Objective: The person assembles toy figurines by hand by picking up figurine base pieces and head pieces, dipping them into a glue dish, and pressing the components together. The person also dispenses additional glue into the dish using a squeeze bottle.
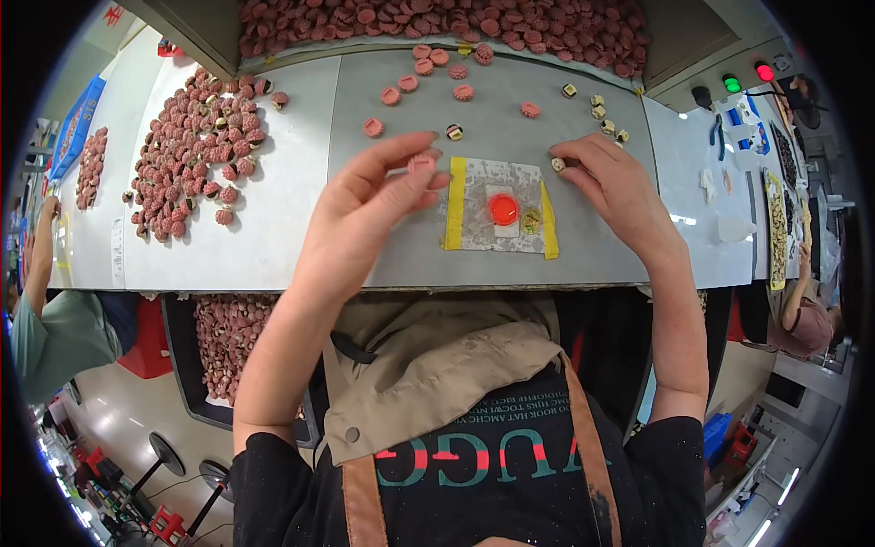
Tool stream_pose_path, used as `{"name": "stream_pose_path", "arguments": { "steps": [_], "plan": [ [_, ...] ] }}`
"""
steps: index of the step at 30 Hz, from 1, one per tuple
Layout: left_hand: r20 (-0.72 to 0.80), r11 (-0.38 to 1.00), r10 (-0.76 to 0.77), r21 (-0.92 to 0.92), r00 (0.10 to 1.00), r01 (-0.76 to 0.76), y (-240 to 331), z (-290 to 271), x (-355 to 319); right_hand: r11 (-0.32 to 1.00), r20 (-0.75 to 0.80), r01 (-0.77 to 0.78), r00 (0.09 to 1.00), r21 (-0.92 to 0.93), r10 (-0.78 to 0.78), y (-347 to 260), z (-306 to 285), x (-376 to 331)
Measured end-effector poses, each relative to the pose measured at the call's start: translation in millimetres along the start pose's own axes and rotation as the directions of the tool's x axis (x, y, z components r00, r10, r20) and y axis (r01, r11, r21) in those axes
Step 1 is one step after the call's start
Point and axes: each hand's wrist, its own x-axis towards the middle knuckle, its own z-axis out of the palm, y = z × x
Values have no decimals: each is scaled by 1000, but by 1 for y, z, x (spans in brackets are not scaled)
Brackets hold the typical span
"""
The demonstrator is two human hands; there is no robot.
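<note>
Pinched between the thumb and fingers of my left hand is a pink scalloped piece, held above the grey tabletop. My right hand has its thumb and fingertips closed on a small cream-and-dark block. Between both hands lies a speckled sheet with yellow tape along its two sides. On it sits a round, bright red disc, and beside that a small yellowish-green patch. Just past my left fingertips rests a loose cream-and-dark block.
Several pink pieces are scattered farther back, below a large heap of them. More small blocks lie at the back right. At left spreads a pile of pink-and-dark assembled pieces. Other people's arms show at the sides.
</note>
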Motion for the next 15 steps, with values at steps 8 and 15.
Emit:
{"name": "stream_pose_path", "arguments": {
  "steps": [8, 15],
  "plan": [
    [70, 993, -95, -60, 993, 99, -21, 19, -21, 980, 48, -56, 998, 192, 48, -41, 0, -6],
    [93, 987, -79, -133, 993, 91, -24, 22, -23, 991, -18, 130, 991, 2, -130, -59, 27, 0]
  ]
}}
